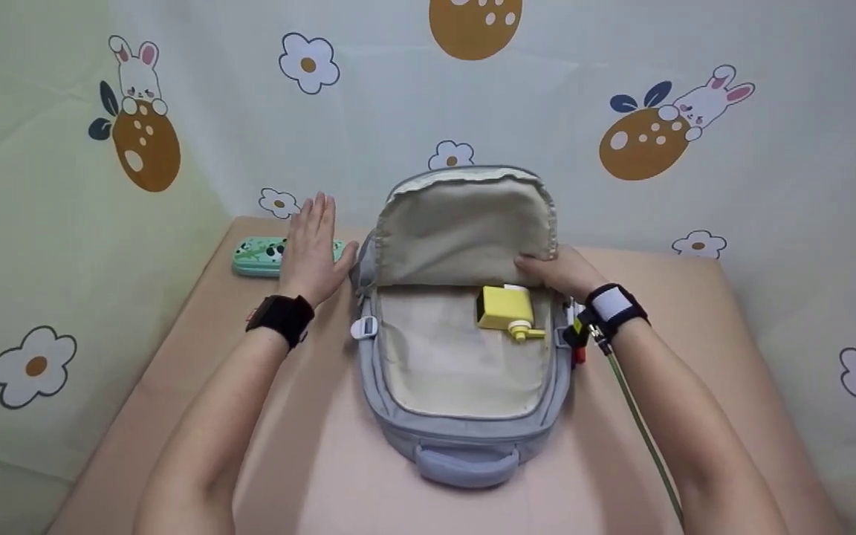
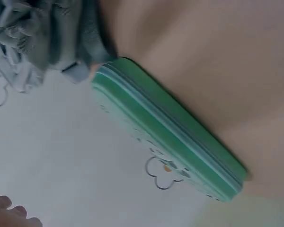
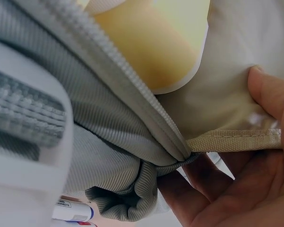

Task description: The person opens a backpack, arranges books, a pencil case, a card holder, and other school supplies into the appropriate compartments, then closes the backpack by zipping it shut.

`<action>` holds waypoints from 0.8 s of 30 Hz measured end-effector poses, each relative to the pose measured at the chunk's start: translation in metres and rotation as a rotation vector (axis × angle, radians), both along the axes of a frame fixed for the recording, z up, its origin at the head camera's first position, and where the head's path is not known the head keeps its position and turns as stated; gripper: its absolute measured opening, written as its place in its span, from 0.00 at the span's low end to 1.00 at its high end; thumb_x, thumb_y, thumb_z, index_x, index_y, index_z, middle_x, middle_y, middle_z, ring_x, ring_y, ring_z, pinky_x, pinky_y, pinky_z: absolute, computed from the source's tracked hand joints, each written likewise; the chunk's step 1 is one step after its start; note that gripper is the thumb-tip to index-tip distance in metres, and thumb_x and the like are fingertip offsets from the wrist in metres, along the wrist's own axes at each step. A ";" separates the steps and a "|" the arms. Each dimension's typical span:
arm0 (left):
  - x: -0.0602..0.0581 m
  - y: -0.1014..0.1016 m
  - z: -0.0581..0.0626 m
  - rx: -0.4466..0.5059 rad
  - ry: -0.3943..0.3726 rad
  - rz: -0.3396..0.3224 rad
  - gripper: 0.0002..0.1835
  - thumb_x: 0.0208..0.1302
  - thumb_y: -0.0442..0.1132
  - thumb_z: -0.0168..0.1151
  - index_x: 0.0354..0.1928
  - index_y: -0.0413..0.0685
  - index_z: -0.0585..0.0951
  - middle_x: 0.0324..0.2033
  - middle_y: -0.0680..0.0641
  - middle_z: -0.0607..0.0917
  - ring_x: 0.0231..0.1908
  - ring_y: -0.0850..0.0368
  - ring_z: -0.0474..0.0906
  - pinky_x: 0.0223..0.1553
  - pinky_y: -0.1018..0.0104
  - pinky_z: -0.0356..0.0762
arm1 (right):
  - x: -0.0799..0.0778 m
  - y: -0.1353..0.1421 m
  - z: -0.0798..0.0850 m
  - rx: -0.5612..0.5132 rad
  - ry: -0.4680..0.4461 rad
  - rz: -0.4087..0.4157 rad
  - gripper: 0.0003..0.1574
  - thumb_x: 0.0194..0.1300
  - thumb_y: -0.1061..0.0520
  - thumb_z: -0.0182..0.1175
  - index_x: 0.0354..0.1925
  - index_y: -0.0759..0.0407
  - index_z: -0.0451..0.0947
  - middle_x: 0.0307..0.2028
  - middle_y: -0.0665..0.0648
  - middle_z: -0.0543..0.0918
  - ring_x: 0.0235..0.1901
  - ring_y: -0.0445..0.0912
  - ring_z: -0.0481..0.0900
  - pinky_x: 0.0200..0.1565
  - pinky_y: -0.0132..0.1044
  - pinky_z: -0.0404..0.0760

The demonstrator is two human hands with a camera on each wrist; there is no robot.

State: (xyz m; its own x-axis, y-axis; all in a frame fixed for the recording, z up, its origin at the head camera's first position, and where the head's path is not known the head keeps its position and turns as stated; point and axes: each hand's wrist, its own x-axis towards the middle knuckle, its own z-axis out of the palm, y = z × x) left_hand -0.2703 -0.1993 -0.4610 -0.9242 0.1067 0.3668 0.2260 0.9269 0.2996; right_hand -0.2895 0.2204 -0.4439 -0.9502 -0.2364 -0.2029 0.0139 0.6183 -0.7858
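Note:
A grey-blue backpack [image 1: 465, 427] lies unzipped on the table, its cream-lined flap [image 1: 465, 223] folded up toward the back. My right hand [image 1: 565, 271] holds the flap's right edge, thumb on the lining and fingers behind the seam, as the right wrist view shows. Inside the main compartment sits a yellow pump bottle [image 1: 506, 308] with its nozzle toward me. To the left, my left hand [image 1: 313, 256] is raised with straight fingers and holds nothing. It partly hides a green pencil case [image 1: 253, 256] with a panda print, which appears unobstructed in the left wrist view.
A patterned cloth backdrop [image 1: 547, 96] rises behind and beside the pink-covered table [image 1: 309, 446]. White and red pen-like items [image 3: 73, 210] show by the backpack's right side. A green cable [image 1: 640, 423] runs down from the right wrist strap.

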 end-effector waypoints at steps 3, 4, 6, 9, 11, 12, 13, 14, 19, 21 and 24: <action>-0.014 -0.010 -0.014 -0.097 -0.123 0.044 0.45 0.76 0.56 0.51 0.80 0.36 0.47 0.79 0.35 0.46 0.79 0.39 0.37 0.76 0.46 0.34 | -0.001 0.000 -0.001 0.011 -0.004 -0.011 0.38 0.69 0.36 0.62 0.56 0.67 0.76 0.48 0.61 0.78 0.44 0.52 0.75 0.46 0.41 0.74; -0.017 -0.013 -0.019 -0.120 -0.160 0.056 0.45 0.77 0.56 0.51 0.80 0.35 0.46 0.79 0.34 0.46 0.79 0.39 0.36 0.76 0.46 0.34 | -0.001 0.000 -0.001 0.010 -0.006 -0.015 0.38 0.69 0.35 0.62 0.56 0.67 0.76 0.47 0.61 0.78 0.44 0.51 0.75 0.45 0.41 0.74; -0.022 -0.017 -0.028 -0.148 -0.235 0.073 0.46 0.77 0.57 0.50 0.80 0.34 0.44 0.79 0.33 0.44 0.79 0.38 0.35 0.76 0.46 0.33 | -0.001 0.000 -0.002 0.010 -0.009 -0.018 0.37 0.69 0.35 0.63 0.55 0.66 0.76 0.45 0.60 0.77 0.42 0.51 0.75 0.43 0.41 0.74; -0.026 -0.017 -0.037 -0.153 -0.318 0.082 0.46 0.78 0.58 0.47 0.79 0.32 0.43 0.79 0.31 0.42 0.78 0.36 0.34 0.76 0.45 0.33 | -0.002 0.000 -0.004 0.003 -0.015 -0.019 0.36 0.68 0.35 0.63 0.54 0.65 0.76 0.44 0.60 0.77 0.41 0.51 0.74 0.42 0.41 0.74; -0.026 -0.016 -0.041 -0.141 -0.364 0.080 0.45 0.79 0.58 0.45 0.79 0.32 0.42 0.79 0.31 0.41 0.78 0.36 0.34 0.76 0.45 0.33 | -0.003 -0.001 -0.004 -0.003 -0.015 -0.019 0.35 0.68 0.35 0.64 0.53 0.65 0.77 0.44 0.59 0.77 0.41 0.51 0.75 0.43 0.41 0.74; -0.026 -0.015 -0.043 -0.136 -0.382 0.077 0.44 0.79 0.58 0.44 0.79 0.32 0.42 0.78 0.31 0.41 0.78 0.36 0.34 0.76 0.44 0.34 | -0.003 -0.001 -0.004 -0.002 -0.013 -0.019 0.35 0.68 0.35 0.64 0.53 0.65 0.77 0.44 0.59 0.77 0.41 0.51 0.75 0.43 0.41 0.74; -0.027 -0.015 -0.047 -0.132 -0.391 0.073 0.44 0.80 0.58 0.42 0.79 0.32 0.42 0.78 0.31 0.42 0.78 0.35 0.35 0.76 0.43 0.35 | -0.003 -0.002 -0.005 -0.005 -0.012 -0.020 0.35 0.68 0.36 0.64 0.53 0.65 0.77 0.45 0.59 0.78 0.42 0.51 0.75 0.44 0.41 0.74; -0.026 -0.014 -0.050 -0.133 -0.404 0.071 0.43 0.80 0.57 0.42 0.79 0.33 0.43 0.78 0.31 0.42 0.78 0.35 0.36 0.76 0.43 0.36 | -0.003 -0.002 -0.005 -0.008 -0.010 -0.020 0.34 0.68 0.36 0.64 0.53 0.65 0.77 0.45 0.59 0.78 0.42 0.51 0.75 0.44 0.41 0.74; -0.022 -0.015 -0.059 -0.175 -0.408 0.051 0.39 0.81 0.52 0.43 0.79 0.32 0.46 0.78 0.30 0.47 0.77 0.33 0.42 0.75 0.42 0.40 | -0.001 -0.003 -0.005 -0.013 -0.006 -0.019 0.34 0.68 0.37 0.64 0.53 0.65 0.78 0.45 0.60 0.78 0.43 0.51 0.75 0.45 0.41 0.74; -0.018 -0.014 -0.057 -0.186 -0.401 0.038 0.38 0.81 0.50 0.45 0.78 0.31 0.48 0.78 0.30 0.48 0.77 0.33 0.43 0.75 0.43 0.41 | 0.000 -0.002 -0.005 -0.016 -0.010 -0.022 0.34 0.69 0.37 0.64 0.53 0.65 0.77 0.45 0.60 0.78 0.43 0.51 0.75 0.45 0.42 0.74; -0.013 -0.014 -0.054 -0.176 -0.387 0.017 0.37 0.80 0.49 0.46 0.78 0.31 0.50 0.77 0.30 0.50 0.77 0.33 0.44 0.75 0.44 0.42 | -0.001 -0.001 -0.004 -0.020 -0.018 -0.029 0.33 0.68 0.38 0.65 0.54 0.64 0.77 0.46 0.60 0.78 0.44 0.52 0.75 0.46 0.42 0.74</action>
